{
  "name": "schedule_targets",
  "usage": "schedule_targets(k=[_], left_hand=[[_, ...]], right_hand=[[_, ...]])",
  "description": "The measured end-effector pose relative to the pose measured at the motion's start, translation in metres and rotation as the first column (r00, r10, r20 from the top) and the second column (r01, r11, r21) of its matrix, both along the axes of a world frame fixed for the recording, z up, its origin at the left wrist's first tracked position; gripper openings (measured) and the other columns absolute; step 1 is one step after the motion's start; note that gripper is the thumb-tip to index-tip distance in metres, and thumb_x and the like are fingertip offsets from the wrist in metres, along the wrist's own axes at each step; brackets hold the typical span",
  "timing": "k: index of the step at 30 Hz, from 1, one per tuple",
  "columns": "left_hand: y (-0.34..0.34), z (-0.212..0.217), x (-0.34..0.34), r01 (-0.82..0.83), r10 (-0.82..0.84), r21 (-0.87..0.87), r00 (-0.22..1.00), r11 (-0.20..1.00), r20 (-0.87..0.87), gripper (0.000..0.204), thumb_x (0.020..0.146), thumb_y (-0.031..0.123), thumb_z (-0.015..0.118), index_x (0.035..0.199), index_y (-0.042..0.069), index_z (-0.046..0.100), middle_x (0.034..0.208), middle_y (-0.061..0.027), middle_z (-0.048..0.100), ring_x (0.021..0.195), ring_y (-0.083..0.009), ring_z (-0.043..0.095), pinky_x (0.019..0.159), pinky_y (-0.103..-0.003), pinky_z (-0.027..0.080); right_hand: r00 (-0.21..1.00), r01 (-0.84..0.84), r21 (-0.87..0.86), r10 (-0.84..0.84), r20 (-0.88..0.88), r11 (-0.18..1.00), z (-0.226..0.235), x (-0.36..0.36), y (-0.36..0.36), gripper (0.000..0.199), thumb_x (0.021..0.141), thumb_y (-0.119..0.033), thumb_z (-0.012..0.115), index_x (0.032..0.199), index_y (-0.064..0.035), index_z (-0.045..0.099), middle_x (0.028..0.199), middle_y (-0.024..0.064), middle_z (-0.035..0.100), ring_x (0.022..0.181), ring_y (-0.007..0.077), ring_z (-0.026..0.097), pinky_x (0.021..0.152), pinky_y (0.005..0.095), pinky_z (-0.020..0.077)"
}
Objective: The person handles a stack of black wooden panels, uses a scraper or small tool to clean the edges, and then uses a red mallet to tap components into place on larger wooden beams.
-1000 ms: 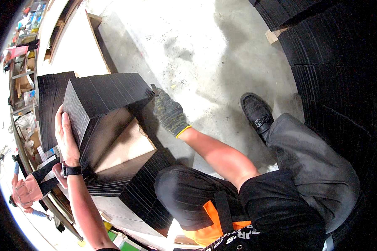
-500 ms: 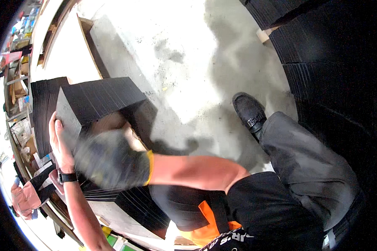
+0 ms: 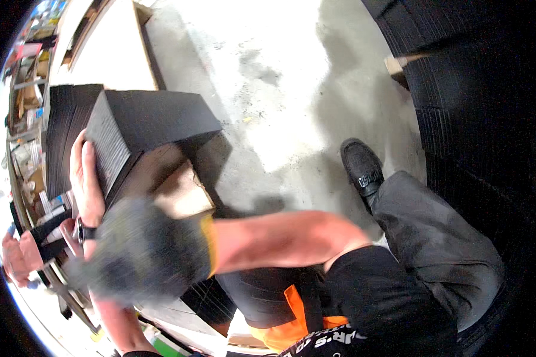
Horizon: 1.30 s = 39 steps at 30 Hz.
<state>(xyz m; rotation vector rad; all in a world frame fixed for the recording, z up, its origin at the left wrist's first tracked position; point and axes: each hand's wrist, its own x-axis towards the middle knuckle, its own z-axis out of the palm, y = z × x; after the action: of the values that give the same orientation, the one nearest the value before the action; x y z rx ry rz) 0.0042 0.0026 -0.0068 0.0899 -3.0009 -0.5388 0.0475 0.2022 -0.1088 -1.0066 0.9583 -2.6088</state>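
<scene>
Left grip (image 3: 86,178) flat against black sheet stack (image 3: 149,128) — gloved right grip (image 3: 140,253) blurred, openness unclear.

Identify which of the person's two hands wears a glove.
The right hand, blurred in a grey glove with an orange cuff; the bare left hand presses the black sheet stack.

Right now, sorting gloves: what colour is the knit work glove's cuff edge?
Orange, on the grey glove of the right hand; head view.

light: bright, glare washes out the concrete floor (image 3: 292,77) beyond the right hand (image 3: 140,253) | shadows: soft, dark at far right | blur: gloved right hand smeared by motion, left hand (image 3: 86,178) sharp | edges: fisheye bending, black vignette at rim
</scene>
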Motion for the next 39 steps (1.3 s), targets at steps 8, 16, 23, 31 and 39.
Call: schedule_targets(k=[8,16,23,31,39], left_hand=[[0.014,-0.008,-0.002,-0.043,0.036,-0.084,0.996,0.996,-0.086,0.044,0.097,0.035,0.048,0.123,0.0,0.056,0.118,-0.0199,0.06,0.113,-0.0305,0.056,0.098,-0.035,0.04],[0.018,-0.007,0.003,-0.035,0.015,-0.114,0.986,0.993,-0.168,0.048,0.095,0.042,0.049,0.116,0.0,0.06,0.107,-0.0191,0.063,0.104,-0.033,0.058,0.092,-0.038,0.043],[0.008,-0.003,0.004,-0.014,-0.014,-0.159,0.985,0.987,-0.174,0.048,0.096,0.042,0.048,0.118,0.002,0.059,0.108,-0.0178,0.063,0.103,-0.0332,0.058,0.091,-0.039,0.042],[0.017,-0.01,-0.004,-0.01,-0.023,-0.183,0.984,0.983,-0.179,0.049,0.096,0.044,0.047,0.117,0.002,0.06,0.107,-0.0175,0.063,0.104,-0.0335,0.057,0.092,-0.039,0.042],[0.016,-0.009,-0.002,-0.015,-0.017,-0.182,0.984,0.983,-0.175,0.049,0.095,0.045,0.047,0.113,0.002,0.061,0.107,-0.0188,0.063,0.102,-0.0352,0.057,0.091,-0.041,0.042]], right_hand=[[0.326,0.784,0.315,0.076,-0.942,0.535,-0.127,-0.096,0.091,0.012,0.08,-0.027,0.062,0.085,-0.0166,0.064,0.063,0.0041,0.056,0.051,0.0237,0.055,0.043,0.0378,0.0412],[0.064,0.804,0.255,0.348,-0.935,0.537,-0.103,-0.144,0.078,0.015,0.074,-0.028,0.064,0.083,-0.0166,0.062,0.064,0.0031,0.054,0.057,0.0242,0.056,0.049,0.0396,0.043],[-0.147,0.884,-0.16,-0.062,-0.987,0.439,0.022,-0.155,0.068,0.031,0.084,-0.025,0.059,0.11,-0.0095,0.057,0.088,0.0097,0.061,0.076,0.0315,0.06,0.074,0.0487,0.0487],[-0.102,0.793,0.083,0.267,-0.958,0.603,-0.074,-0.144,0.099,0.022,0.069,-0.025,0.067,0.086,-0.0125,0.062,0.064,0.001,0.049,0.057,0.0195,0.051,0.05,0.0353,0.0413],[-0.079,0.776,0.176,0.369,-0.926,0.606,-0.092,-0.156,0.079,0.015,0.074,-0.026,0.063,0.082,-0.0139,0.061,0.063,0.0022,0.05,0.057,0.0228,0.052,0.051,0.037,0.0402]])
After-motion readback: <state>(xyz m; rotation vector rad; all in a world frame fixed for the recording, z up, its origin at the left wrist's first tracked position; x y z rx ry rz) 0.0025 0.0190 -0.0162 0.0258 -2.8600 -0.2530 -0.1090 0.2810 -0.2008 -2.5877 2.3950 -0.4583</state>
